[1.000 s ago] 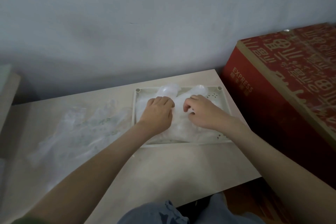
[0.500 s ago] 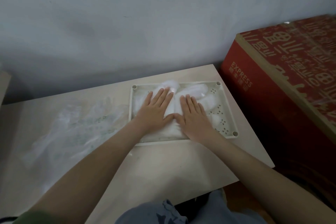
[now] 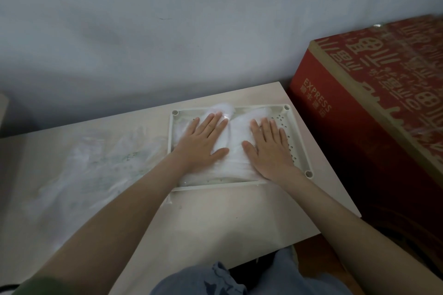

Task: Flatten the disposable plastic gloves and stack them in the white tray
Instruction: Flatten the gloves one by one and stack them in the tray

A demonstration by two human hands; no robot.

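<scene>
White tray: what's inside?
Clear plastic gloves lie in the white tray, left hand and right hand pressing flat on them. The stack's count and the tray floor under the hands are hidden.

Dim, flat light; soft shadow along wall base; edges curved, slightly blurred.

Both forearms were bare right down to the left hand [image 3: 203, 141] and right hand [image 3: 269, 151]; only a scrap of dark green sleeve [image 3: 33, 286] showed, up at the top of the left arm; legs were in faded blue jeans [image 3: 275, 280], with a frayed patch [image 3: 221, 273] in the denim.
</scene>
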